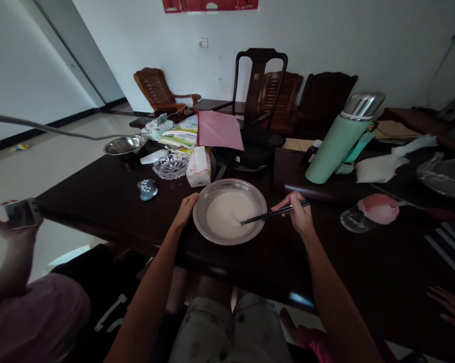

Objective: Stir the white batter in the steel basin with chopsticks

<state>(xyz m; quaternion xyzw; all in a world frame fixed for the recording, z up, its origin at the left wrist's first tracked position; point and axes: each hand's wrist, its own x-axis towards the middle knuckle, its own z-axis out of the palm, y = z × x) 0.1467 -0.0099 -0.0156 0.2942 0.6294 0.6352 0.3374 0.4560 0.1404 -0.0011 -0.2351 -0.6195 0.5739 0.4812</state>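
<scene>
A metal bowl point(258, 234) stands on the dark table in front of me, holding a pale, milky liquid point(223, 212). My left hand point(187, 207) grips the bowl's left rim; its fingers are partly hidden behind the edge. In my right hand point(298, 209), to the right of the bowl, is a pair of black chopsticks point(265, 216), slanting down to the left. Their tips dip into the liquid near the middle of the bowl.
Behind the bowl are a tissue box point(199, 170), a glass dish point(170, 167) and a pink folder point(220, 130). A green thermos point(335, 143) and a pink scoop point(379, 208) are on the right. At left, another person's hand holds a phone point(21, 214); another hand point(452, 306) shows far right.
</scene>
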